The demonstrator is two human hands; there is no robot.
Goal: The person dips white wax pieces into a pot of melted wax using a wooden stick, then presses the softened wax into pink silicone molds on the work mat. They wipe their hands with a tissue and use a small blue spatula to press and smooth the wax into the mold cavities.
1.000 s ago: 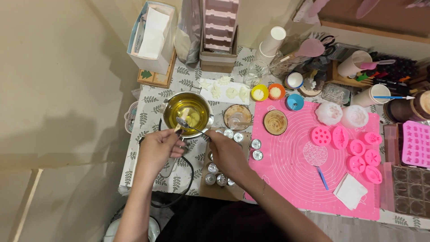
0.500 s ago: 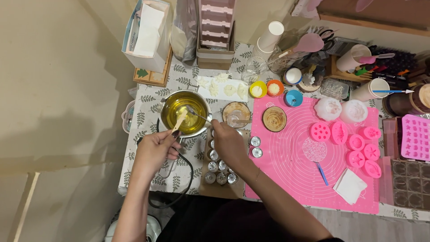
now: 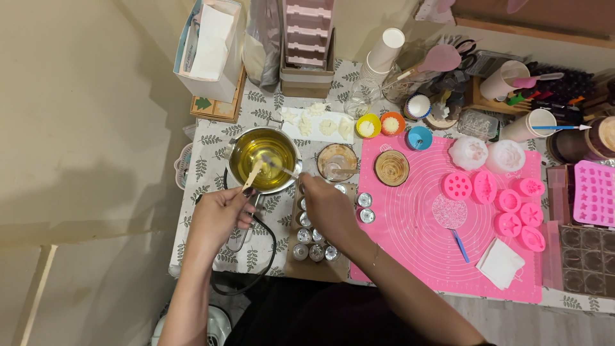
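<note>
Head view: your left hand [image 3: 218, 214] pinches a wooden stick [image 3: 252, 176] dipped into the metal pot [image 3: 264, 160] of yellow liquid. Your right hand [image 3: 327, 205], just right of the pot, pinches a metal spoon [image 3: 280, 166] reaching into it. Small metal cups [image 3: 314, 247] sit below the pot.

Both forearms are bare, with no sleeves showing up to the elbows. The left hand [image 3: 216, 214] has dark-painted nails. The right hand [image 3: 328, 206] leads to a wrist with a thin bracelet [image 3: 375, 256]. Dark clothing [image 3: 307, 317] covers the lap.
</note>
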